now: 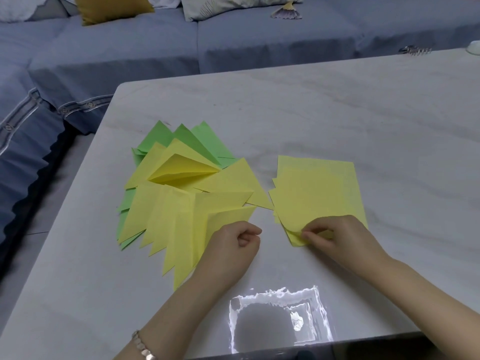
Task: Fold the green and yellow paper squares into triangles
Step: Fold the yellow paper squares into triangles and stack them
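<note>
A stack of flat yellow paper squares (317, 189) lies on the marble table at centre right. My right hand (335, 237) pinches the near corner of the top sheet and lifts it slightly. To the left spreads a pile of folded yellow triangles (181, 211), with folded green triangles (187, 139) fanned out behind and under them. My left hand (233, 245) rests by the near right edge of that pile with its fingers curled and nothing in them.
The white marble table (311, 113) stretches far to the right and back. A blue sofa (130, 53) with cushions runs along the far and left sides. A metal hair clip (415, 50) lies at the table's far right edge.
</note>
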Action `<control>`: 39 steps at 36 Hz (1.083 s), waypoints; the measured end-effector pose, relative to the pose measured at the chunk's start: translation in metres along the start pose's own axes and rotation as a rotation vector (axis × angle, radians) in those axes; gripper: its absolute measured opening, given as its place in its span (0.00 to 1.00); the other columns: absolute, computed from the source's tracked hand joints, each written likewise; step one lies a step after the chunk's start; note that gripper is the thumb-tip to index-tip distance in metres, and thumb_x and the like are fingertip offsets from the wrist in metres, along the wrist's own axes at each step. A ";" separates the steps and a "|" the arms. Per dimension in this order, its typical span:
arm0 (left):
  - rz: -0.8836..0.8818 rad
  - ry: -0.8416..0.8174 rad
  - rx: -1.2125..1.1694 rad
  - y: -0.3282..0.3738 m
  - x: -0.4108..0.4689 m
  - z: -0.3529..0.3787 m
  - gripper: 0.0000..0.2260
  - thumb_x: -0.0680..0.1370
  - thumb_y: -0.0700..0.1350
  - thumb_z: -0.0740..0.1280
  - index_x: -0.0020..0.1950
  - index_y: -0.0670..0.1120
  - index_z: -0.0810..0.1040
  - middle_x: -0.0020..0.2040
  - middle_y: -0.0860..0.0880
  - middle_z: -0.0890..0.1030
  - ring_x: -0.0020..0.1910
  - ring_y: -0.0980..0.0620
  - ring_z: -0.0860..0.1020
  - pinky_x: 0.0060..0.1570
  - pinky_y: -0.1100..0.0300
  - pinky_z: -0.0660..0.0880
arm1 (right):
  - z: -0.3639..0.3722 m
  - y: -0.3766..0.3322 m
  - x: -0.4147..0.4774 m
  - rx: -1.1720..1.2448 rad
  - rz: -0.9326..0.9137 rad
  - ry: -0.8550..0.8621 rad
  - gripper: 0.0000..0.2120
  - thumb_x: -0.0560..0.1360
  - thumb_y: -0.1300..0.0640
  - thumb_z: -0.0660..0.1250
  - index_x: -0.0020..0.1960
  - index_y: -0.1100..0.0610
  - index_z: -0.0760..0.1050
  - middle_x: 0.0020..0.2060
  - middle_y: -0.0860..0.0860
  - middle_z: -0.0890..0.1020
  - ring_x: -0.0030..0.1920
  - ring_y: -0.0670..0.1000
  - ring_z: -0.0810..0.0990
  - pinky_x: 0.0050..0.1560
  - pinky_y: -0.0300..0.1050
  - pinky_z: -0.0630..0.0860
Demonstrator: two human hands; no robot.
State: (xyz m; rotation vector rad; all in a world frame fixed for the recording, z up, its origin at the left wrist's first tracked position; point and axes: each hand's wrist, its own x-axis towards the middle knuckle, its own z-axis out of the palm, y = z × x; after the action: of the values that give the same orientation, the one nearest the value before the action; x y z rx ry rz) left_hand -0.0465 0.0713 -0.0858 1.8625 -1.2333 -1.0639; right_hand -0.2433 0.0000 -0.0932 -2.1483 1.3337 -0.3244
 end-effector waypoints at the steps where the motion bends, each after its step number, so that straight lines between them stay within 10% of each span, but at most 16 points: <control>1: -0.012 -0.007 -0.001 -0.001 0.000 0.001 0.08 0.76 0.38 0.64 0.46 0.51 0.79 0.35 0.59 0.76 0.30 0.67 0.73 0.36 0.76 0.68 | 0.000 0.000 0.000 -0.020 0.005 0.003 0.05 0.74 0.55 0.68 0.41 0.52 0.82 0.37 0.40 0.82 0.40 0.42 0.78 0.42 0.40 0.71; 13: -0.015 -0.009 0.029 -0.002 0.000 0.001 0.08 0.76 0.40 0.63 0.47 0.52 0.78 0.37 0.58 0.76 0.33 0.64 0.73 0.36 0.75 0.68 | -0.002 -0.006 0.007 0.175 0.170 0.322 0.07 0.72 0.60 0.68 0.40 0.49 0.72 0.34 0.42 0.78 0.39 0.45 0.78 0.37 0.35 0.69; 16: 0.121 0.033 0.350 -0.005 -0.002 -0.004 0.11 0.78 0.41 0.59 0.57 0.46 0.78 0.47 0.54 0.77 0.47 0.57 0.75 0.44 0.70 0.69 | -0.008 -0.006 0.007 0.225 0.163 0.376 0.09 0.71 0.60 0.71 0.45 0.48 0.73 0.34 0.42 0.78 0.39 0.45 0.78 0.39 0.32 0.67; 20: 0.465 0.120 0.853 -0.031 0.002 -0.008 0.09 0.64 0.35 0.69 0.43 0.43 0.81 0.48 0.45 0.81 0.53 0.43 0.80 0.52 0.53 0.69 | -0.012 -0.007 0.006 0.257 0.137 0.456 0.09 0.68 0.62 0.73 0.41 0.50 0.77 0.33 0.40 0.78 0.39 0.36 0.76 0.41 0.20 0.65; 24: 0.484 0.224 1.077 -0.056 0.003 -0.018 0.16 0.68 0.43 0.61 0.53 0.46 0.81 0.62 0.45 0.78 0.67 0.44 0.66 0.66 0.43 0.54 | -0.012 -0.011 0.003 0.199 0.034 0.549 0.06 0.68 0.63 0.74 0.41 0.55 0.80 0.33 0.40 0.77 0.35 0.41 0.75 0.44 0.20 0.65; 30: 0.458 0.259 1.118 -0.069 0.016 -0.038 0.21 0.72 0.48 0.54 0.65 0.52 0.68 0.66 0.47 0.75 0.67 0.45 0.64 0.57 0.40 0.69 | -0.005 -0.026 0.000 0.072 -0.360 0.655 0.03 0.67 0.65 0.70 0.40 0.62 0.81 0.36 0.47 0.78 0.40 0.45 0.76 0.46 0.27 0.69; 35: 0.435 0.162 1.181 -0.067 0.036 -0.061 0.30 0.61 0.40 0.78 0.62 0.49 0.76 0.62 0.45 0.78 0.61 0.43 0.77 0.48 0.40 0.75 | 0.005 -0.037 -0.001 0.116 -0.418 0.594 0.03 0.66 0.66 0.70 0.39 0.61 0.81 0.35 0.51 0.81 0.39 0.44 0.76 0.43 0.31 0.71; 39: 0.351 0.193 1.157 -0.054 0.045 -0.075 0.27 0.70 0.36 0.71 0.68 0.48 0.71 0.71 0.45 0.69 0.70 0.43 0.67 0.67 0.42 0.59 | 0.011 -0.044 -0.001 0.194 -0.449 0.549 0.04 0.66 0.68 0.69 0.40 0.62 0.81 0.36 0.52 0.80 0.40 0.43 0.76 0.42 0.32 0.72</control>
State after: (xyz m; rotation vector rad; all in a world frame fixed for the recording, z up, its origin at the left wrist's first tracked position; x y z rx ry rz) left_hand 0.0518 0.0542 -0.1091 2.2717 -2.1905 0.1315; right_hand -0.2055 0.0194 -0.0757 -2.2558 1.0035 -1.2426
